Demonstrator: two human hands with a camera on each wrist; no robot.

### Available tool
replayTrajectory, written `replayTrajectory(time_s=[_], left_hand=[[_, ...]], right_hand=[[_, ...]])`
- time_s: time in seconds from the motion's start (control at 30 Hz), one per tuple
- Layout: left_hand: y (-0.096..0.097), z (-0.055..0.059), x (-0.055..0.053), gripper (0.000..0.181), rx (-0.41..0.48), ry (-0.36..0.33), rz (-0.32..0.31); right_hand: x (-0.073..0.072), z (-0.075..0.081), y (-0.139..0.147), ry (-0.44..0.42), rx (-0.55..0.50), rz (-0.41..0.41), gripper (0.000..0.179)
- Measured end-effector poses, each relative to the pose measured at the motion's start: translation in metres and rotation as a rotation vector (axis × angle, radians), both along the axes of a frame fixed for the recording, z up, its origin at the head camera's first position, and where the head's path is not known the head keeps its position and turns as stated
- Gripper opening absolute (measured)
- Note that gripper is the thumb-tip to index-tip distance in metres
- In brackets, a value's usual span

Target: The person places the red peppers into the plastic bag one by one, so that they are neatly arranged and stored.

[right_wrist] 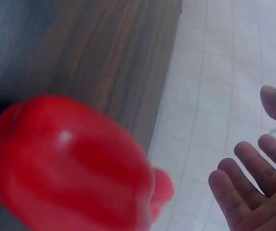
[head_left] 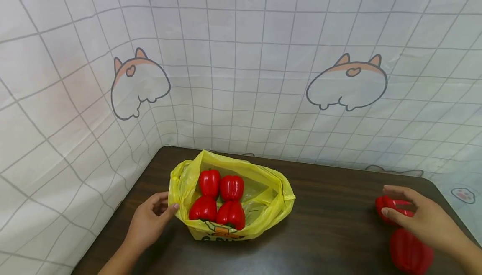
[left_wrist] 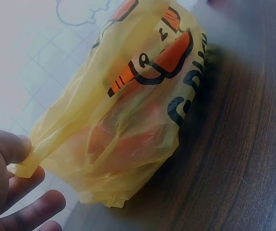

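A yellow plastic bag [head_left: 280,191] stands wide-mouthed on the table, with several red bell peppers [head_left: 231,188] lying inside. My left hand [head_left: 148,222] pinches the bag's left rim between thumb and fingers; in the left wrist view the bag's edge [left_wrist: 32,163] shows between them. At the right, my right hand [head_left: 429,220] hovers over two red bell peppers, its fingers spread and holding nothing. The farther pepper [head_left: 383,206] is partly hidden behind that hand, while the nearer pepper [head_left: 410,252] lies below it. In the right wrist view a bell pepper [right_wrist: 75,163] appears large, apart from the fingers [right_wrist: 251,168].
The dark wooden table [head_left: 331,224] stretches between the bag and the two loose peppers. A white grid-patterned curtain [head_left: 241,78] with cartoon animal prints hangs close behind the table and along its left side.
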State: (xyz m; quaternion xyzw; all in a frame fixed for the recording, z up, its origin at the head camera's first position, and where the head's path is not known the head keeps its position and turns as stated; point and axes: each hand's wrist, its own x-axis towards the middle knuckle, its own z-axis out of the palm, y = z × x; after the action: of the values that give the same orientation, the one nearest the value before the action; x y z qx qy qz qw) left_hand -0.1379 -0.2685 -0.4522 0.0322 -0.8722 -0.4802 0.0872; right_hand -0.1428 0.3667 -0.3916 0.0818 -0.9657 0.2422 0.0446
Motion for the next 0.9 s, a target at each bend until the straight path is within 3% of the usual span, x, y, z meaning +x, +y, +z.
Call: replayTrajectory(time_s=[0.2,0.47,0.6,0.9], left_hand=[[0.0,0.001,0.001,0.046,0.0,-0.009,0.003],[0.0,0.0,0.001,0.047,0.007,-0.007,-0.001],[0.0,0.0,0.001,0.048,0.009,-0.004,0.0],[0.0,-0.001,0.002,0.046,0.019,-0.006,0.008]], right_hand=[[0.003,-0.004,0.02,-0.012,0.022,-0.035,0.071],[0.006,-0.02,0.04,0.008,0.016,-0.058,0.07],[0.01,-0.029,0.045,0.047,0.004,-0.095,0.069],[0.023,-0.045,0.049,0.034,-0.07,-0.147,0.071]])
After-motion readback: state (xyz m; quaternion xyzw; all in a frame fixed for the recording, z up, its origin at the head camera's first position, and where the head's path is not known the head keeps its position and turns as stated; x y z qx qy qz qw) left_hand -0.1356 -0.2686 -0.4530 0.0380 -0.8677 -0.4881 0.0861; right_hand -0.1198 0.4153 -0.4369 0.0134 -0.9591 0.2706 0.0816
